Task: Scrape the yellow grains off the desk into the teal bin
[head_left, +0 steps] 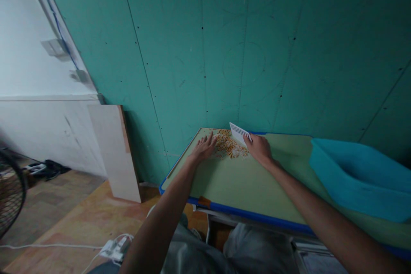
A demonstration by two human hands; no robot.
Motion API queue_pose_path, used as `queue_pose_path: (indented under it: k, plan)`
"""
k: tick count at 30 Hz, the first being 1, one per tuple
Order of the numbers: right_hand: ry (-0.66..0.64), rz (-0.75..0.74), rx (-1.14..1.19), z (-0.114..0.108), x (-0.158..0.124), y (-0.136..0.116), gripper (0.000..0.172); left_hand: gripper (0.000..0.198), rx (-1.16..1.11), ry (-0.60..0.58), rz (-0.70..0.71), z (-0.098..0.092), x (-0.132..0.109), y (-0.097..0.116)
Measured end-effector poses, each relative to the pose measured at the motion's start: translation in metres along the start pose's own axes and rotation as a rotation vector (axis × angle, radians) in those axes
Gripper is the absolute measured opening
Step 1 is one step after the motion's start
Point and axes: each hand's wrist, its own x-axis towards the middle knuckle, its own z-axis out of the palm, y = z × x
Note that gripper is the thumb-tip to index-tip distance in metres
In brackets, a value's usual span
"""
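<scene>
A white flat plate with a row of dark slots [238, 132] is gripped at its near right corner by my right hand [259, 149]. It stands tilted on edge at the right of a pile of small yellow-orange grains [228, 144], which look like beans or corn kernels. Whitish, see-through bits [238, 151] are mixed into the near part of the pile. My left hand [204, 146] rests at the pile's left side, fingers apart and palm down, holding nothing. Both hands are over the far part of a pale green tabletop [237, 184] with a blue edge.
A turquoise plastic tub [356, 175] stands on the table at the right. The green wall [224, 60] rises just behind the table. On the floor at the left are a leaning board [115, 154], a power strip [114, 249] with a white cable, and a fan [11, 192].
</scene>
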Motion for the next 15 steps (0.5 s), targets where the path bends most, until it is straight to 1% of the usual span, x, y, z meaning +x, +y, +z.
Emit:
queue_pose_path:
  k: [4,7,11,15]
  plan:
    - [0.003,-0.043,0.01,0.0,-0.001,-0.002,0.045,0.067,-0.128,0.027,0.01,-0.002,0.001,0.008]
    - [0.013,-0.023,0.029,-0.001,-0.001,-0.002,0.045,0.072,-0.211,0.076,0.019,-0.005,0.0,0.014]
    - [0.052,0.047,0.068,-0.002,0.001,0.004,0.046,0.077,-0.307,0.19,-0.004,-0.011,-0.001,0.023]
    - [0.097,0.123,0.133,-0.007,0.003,0.011,0.047,0.077,-0.377,0.324,0.001,-0.025,-0.004,0.04]
